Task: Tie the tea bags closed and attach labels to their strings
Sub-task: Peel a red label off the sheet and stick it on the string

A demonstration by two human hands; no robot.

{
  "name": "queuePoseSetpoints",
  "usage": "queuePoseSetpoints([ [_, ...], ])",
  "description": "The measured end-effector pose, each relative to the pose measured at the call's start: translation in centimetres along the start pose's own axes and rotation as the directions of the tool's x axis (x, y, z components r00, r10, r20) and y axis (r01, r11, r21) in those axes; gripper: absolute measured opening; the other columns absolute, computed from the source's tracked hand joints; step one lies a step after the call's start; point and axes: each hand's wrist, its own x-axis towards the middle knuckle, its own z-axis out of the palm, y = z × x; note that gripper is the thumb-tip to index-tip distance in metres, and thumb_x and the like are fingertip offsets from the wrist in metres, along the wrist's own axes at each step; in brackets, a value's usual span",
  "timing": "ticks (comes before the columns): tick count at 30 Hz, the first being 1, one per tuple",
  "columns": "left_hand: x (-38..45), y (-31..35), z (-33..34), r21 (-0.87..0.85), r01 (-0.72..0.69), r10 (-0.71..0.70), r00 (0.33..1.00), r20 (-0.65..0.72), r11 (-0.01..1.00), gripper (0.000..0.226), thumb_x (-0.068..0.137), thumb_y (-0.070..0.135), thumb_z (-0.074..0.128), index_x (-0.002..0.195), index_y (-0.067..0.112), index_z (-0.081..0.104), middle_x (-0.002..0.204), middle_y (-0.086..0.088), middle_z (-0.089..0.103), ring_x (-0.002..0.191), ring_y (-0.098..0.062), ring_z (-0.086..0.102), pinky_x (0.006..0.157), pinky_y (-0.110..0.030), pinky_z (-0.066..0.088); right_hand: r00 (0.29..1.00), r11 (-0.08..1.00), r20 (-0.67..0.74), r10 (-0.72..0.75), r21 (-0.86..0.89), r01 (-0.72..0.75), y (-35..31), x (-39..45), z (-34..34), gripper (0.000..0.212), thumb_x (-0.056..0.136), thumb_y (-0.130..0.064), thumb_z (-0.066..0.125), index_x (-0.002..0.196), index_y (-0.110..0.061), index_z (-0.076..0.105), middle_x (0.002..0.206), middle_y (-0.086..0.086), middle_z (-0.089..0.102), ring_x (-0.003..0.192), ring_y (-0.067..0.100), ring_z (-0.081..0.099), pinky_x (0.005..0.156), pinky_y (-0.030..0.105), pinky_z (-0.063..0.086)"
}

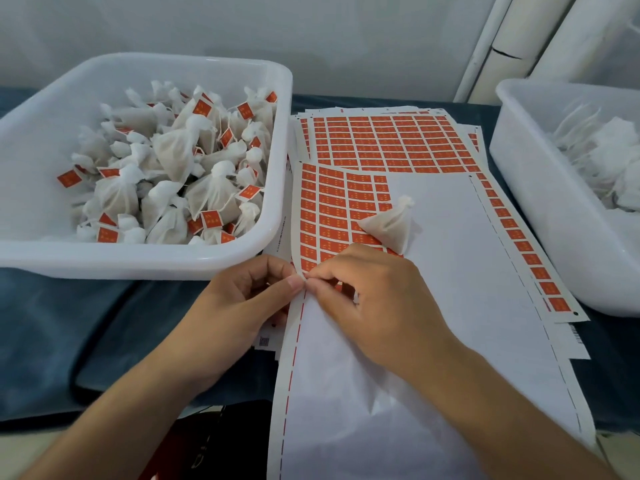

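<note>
one tied tea bag (pixel 391 225) is lying on the top label sheet (pixel 450 271), just past the right hand's knuckles, knotted end pointing up and away. the sheet is mostly stripped white backing; orange labels (pixel 332 216) are remaining in a block at its far left and in a strip down the right edge. both hands are meeting at the near corner of that block. left hand (pixel 256 292) is pinching the sheet's left edge between thumb and forefinger. right hand (pixel 367 299) is curling its fingers in, grip pressed together at the same spot, seemingly on a label corner; can't tell exactly what's between the tips. more full label sheets (pixel 388 140) are sitting stacked underneath, fanning out toward the far side. white tub on the left (pixel 145 261) is holding a pile of tied, labelled tea bags (pixel 173 168). second white tub on the right (pixel 540 188) is holding white bags (pixel 609 154), blurry. everything is resting on a dark blue surface (pixel 69 323).
</note>
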Motion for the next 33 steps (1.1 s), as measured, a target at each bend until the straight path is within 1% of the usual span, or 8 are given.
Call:
queuePoseSetpoints([
  [3, -0.1, -0.1, 0.3, 0.054, -0.023, 0.025, 0.999, -0.028, 0.998, 0.016, 0.094, 0.035, 0.066, 0.085, 0.027, 0.077, 0.077, 0.001, 0.075, 0.064, -0.004, 0.066, 0.06, -0.015, 0.053, 0.999, 0.999, 0.011, 0.039, -0.005, -0.039, 0.1, 0.2, 0.2, 0.018, 0.097, -0.04, 0.066, 0.102, -0.023, 0.071, 0.104, -0.01, 0.072, 0.094, 0.007, 0.063, 0.09, 0.018, 0.049],
  [6, -0.1, -0.2, 0.2, 0.103, -0.013, 0.016, 0.999, -0.033, 0.995, 0.015, 0.095, 0.035, 0.064, 0.089, 0.031, 0.078, 0.086, 0.001, 0.078, 0.076, -0.013, 0.073, 0.069, -0.019, 0.059, 0.994, 0.994, 0.042, 0.103, 0.016, -0.104, 0.3, 0.4, 0.3, 0.015, 0.098, -0.041, 0.063, 0.098, -0.026, 0.066, 0.103, -0.014, 0.069, 0.091, 0.003, 0.057, 0.085, 0.007, 0.04],
  [15, -0.2, -0.1, 0.2, 0.126, -0.015, 0.019, 0.999, -0.036, 0.992, 0.02, 0.084, 0.047, 0.063, 0.09, 0.037, 0.079, 0.08, 0.004, 0.076, 0.066, -0.005, 0.067, 0.063, -0.012, 0.052, 0.974, 0.963, 0.081, 0.212, 0.155, -0.223, 0.4, 0.6, 0.3, 0.012, 0.1, -0.043, 0.057, 0.096, -0.031, 0.056, 0.103, -0.015, 0.065, 0.093, 0.004, 0.061, 0.086, 0.01, 0.046],
  [18, -0.1, -0.1, 0.1, 0.135, -0.006, 0.01, 0.999, -0.03, 0.991, 0.018, 0.088, 0.043, 0.063, 0.09, 0.036, 0.079, 0.077, 0.005, 0.074, 0.064, -0.004, 0.065, 0.062, -0.012, 0.051, 0.97, 0.952, 0.069, 0.234, 0.186, -0.243, 0.7, 0.5, 0.4, 0.014, 0.099, -0.045, 0.056, 0.096, -0.031, 0.055, 0.101, -0.019, 0.063, 0.092, 0.0, 0.061, 0.08, 0.002, 0.042],
  [21, 0.0, -0.1, 0.0, 0.14, -0.003, 0.007, 0.999, -0.031, 0.99, 0.021, 0.082, 0.049, 0.062, 0.088, 0.036, 0.079, 0.078, 0.004, 0.075, 0.064, -0.005, 0.066, 0.062, -0.012, 0.051, 0.967, 0.941, 0.042, 0.252, 0.221, -0.255, 0.9, 0.5, 0.4, 0.015, 0.097, -0.048, 0.055, 0.096, -0.033, 0.055, 0.099, -0.025, 0.061, 0.093, -0.004, 0.061, 0.076, -0.003, 0.041],
  [25, 0.0, -0.3, 0.1, 0.136, -0.005, 0.011, 0.999, -0.042, 0.991, 0.015, 0.094, 0.037, 0.064, 0.088, 0.035, 0.078, 0.075, 0.005, 0.073, 0.059, -0.004, 0.063, 0.059, -0.013, 0.051, 0.969, 0.938, 0.006, 0.249, 0.248, -0.242, 1.3, 0.3, 0.4, 0.015, 0.096, -0.049, 0.055, 0.096, -0.034, 0.057, 0.096, -0.034, 0.055, 0.101, -0.012, 0.056, 0.079, -0.007, 0.037],
  [28, 0.0, -0.3, 0.1, 0.132, -0.001, 0.008, 0.998, -0.055, 0.991, 0.016, 0.097, 0.032, 0.063, 0.09, 0.035, 0.077, 0.079, 0.003, 0.075, 0.058, -0.005, 0.064, 0.059, -0.013, 0.052, 0.972, 0.941, -0.005, 0.235, 0.253, -0.226, 1.4, 0.0, 0.1, 0.028, 0.092, -0.057, 0.05, 0.099, -0.031, 0.059, 0.102, -0.032, 0.057, 0.093, -0.019, 0.056, 0.083, -0.007, 0.036],
  [33, 0.2, -0.3, 0.2, 0.13, 0.014, -0.006, 0.998, -0.06, 0.991, 0.015, 0.096, 0.033, 0.063, 0.093, 0.038, 0.077, 0.087, 0.002, 0.077, 0.065, -0.009, 0.068, 0.064, -0.015, 0.054, 0.978, 0.946, 0.011, 0.21, 0.251, -0.206, 1.2, -0.3, -0.6, 0.031, 0.091, -0.061, 0.052, 0.102, -0.033, 0.06, 0.109, -0.027, 0.064, 0.096, -0.009, 0.061, 0.083, -0.002, 0.042],
])
